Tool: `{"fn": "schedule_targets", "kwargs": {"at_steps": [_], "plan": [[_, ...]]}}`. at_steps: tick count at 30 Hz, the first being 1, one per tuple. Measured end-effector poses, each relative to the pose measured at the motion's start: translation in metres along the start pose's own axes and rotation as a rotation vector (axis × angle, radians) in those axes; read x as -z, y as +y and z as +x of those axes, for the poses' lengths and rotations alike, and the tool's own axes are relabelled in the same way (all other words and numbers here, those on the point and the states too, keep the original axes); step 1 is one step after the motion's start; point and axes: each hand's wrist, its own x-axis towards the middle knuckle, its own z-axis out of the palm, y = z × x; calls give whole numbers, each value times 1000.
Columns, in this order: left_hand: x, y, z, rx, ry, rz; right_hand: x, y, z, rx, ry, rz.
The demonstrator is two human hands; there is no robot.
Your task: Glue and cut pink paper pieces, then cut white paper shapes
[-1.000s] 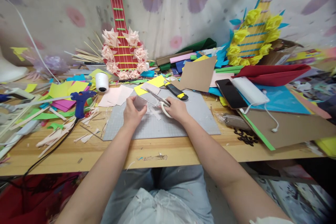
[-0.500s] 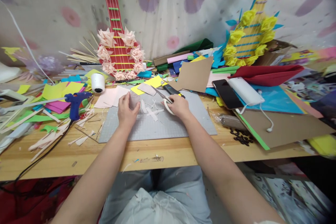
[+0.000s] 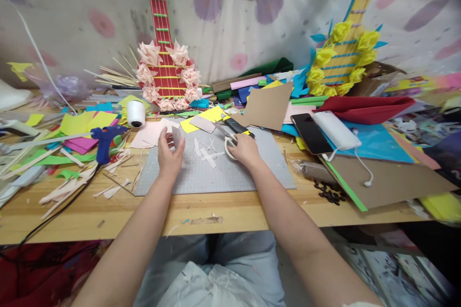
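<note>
My left hand [image 3: 170, 154] pinches a small pale piece of paper [image 3: 176, 137] between thumb and fingers, tilted up over the left part of the grey cutting mat [image 3: 194, 180]. My right hand [image 3: 245, 149] is closed around the white handles of a pair of scissors [image 3: 230, 147], whose blades point away to the upper left. White paper offcuts [image 3: 208, 157] lie on the mat between both hands. Just beyond the scissors rests a black and yellow utility knife [image 3: 237, 126]. A pale cut piece [image 3: 203, 123] lies partly over yellow paper [image 3: 212, 114].
A blue glue gun [image 3: 103, 143] stands at left among paper scraps, beside a white roll-shaped object [image 3: 136, 113]. Behind are a red paper guitar [image 3: 166, 76] with pink flowers and a yellow one [image 3: 340, 60]. A phone [image 3: 311, 133] and white power bank [image 3: 337, 128] lie at right.
My left hand has shifted slightly left, and its paper piece is turned more edge-on. The right hand and scissors have moved only a little. The view has tilted slightly.
</note>
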Motion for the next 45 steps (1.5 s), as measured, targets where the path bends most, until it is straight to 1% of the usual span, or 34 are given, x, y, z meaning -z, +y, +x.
{"fn": "schedule_targets", "kwargs": {"at_steps": [3,6,8,10,13,15,17,18,19,21,22,23,24,26,28,29,31,33,34,35,37,39,40,42,45], "plan": [[-1,0,0,30,21,-82,1,2,2,-25,2,20],[-3,-1,1,26,33,-105,2,4,4,-82,19,84],[-3,-2,1,20,26,-113,3,6,6,-131,41,135],[-4,-3,0,14,12,-119,2,8,7,-143,59,165],[-6,-2,-1,13,-10,-130,1,12,7,-100,91,159],[-9,2,-1,22,-21,-135,0,12,5,-67,153,179],[-13,10,-1,27,-27,-137,1,9,2,3,212,282],[-17,15,-2,28,-31,-136,1,5,0,63,208,373],[-21,20,-2,26,-41,-137,0,0,-3,134,169,481],[-32,30,-4,30,-76,-140,-3,-11,-9,278,10,703],[-38,35,-5,40,-100,-138,-5,-16,-11,327,-73,792],[-45,40,-7,53,-116,-130,-8,-21,-13,349,-127,856],[-52,44,-8,64,-133,-115,-12,-25,-13,345,-150,893],[-65,49,-13,58,-172,-72,-19,-27,-11,268,-118,926],[-76,53,-19,4,-242,0,-23,-23,-5,118,-31,961],[-79,54,-21,-55,-287,61,-24,-19,-1,24,16,988],[-84,56,-27,-217,-399,224,-23,-12,5,-154,93,1048],[-87,55,-32,-358,-513,398,-23,-7,9,-254,124,1068],[-88,55,-34,-388,-563,472,-23,-5,10,-269,132,1053],[-88,53,-35,-387,-608,533,-24,-4,11,-271,139,1027],[-86,49,-34,-344,-677,614,-27,-2,12,-258,146,963],[-80,41,-30,-308,-718,646,-29,0,12,-248,135,907],[-74,35,-28,-304,-717,649,-29,0,12,-241,121,881],[-57,20,-22,-304,-675,659,-29,1,12,-224,100,808],[-18,-9,-16,-326,-587,679,-25,-1,9,-191,101,700]]}}
